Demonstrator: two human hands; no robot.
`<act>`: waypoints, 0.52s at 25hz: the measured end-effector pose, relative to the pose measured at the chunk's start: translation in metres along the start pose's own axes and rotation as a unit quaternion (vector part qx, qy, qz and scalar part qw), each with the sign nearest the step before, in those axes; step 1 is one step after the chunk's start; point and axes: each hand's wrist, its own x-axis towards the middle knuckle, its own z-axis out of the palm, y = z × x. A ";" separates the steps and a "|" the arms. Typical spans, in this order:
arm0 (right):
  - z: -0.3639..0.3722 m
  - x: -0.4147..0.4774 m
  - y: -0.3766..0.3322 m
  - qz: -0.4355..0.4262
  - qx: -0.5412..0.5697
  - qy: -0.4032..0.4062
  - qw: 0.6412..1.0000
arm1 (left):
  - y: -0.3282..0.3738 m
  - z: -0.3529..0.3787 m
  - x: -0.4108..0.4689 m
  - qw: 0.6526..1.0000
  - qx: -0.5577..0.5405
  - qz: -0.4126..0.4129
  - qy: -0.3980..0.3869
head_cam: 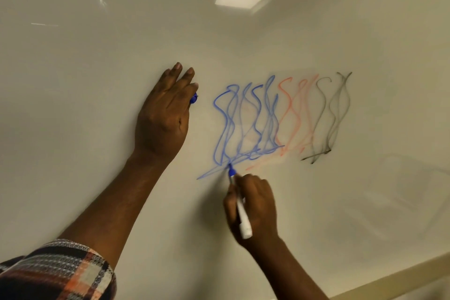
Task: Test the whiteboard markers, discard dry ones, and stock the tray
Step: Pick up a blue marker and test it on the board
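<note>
My right hand [255, 204] grips a white-barrelled blue marker [241, 209], its blue tip touching the whiteboard [97, 80] at the lower end of the blue scribbles [246, 124]. To the right of these sit red scribbles [292, 114] and fainter black scribbles [333, 114]. My left hand [168, 112] rests flat against the board left of the scribbles, fingers pointing up. A blue cap [194, 99] peeks out under its fingers, held against the board.
The board's pale lower frame edge [401, 275] runs along the bottom right. Ceiling lights reflect in the glossy board near the top. Faint wiped smears show at the right. A plaid sleeve [56, 273] covers my left forearm at the bottom left.
</note>
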 end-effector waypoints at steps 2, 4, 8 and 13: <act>0.004 -0.008 -0.012 -0.008 -0.006 -0.037 0.999 | -0.001 -0.001 -0.003 1.000 -0.013 -0.016 -0.010; 0.004 -0.011 -0.020 0.029 0.005 -0.041 0.999 | 0.004 -0.009 -0.004 0.996 -0.060 -0.067 -0.025; -0.003 -0.010 -0.034 0.071 0.063 -0.007 0.995 | 0.028 -0.040 -0.008 0.951 -0.192 -0.240 -0.017; -0.005 -0.011 -0.058 0.008 0.102 0.035 0.994 | 0.049 -0.087 -0.009 0.735 -0.394 -0.552 0.016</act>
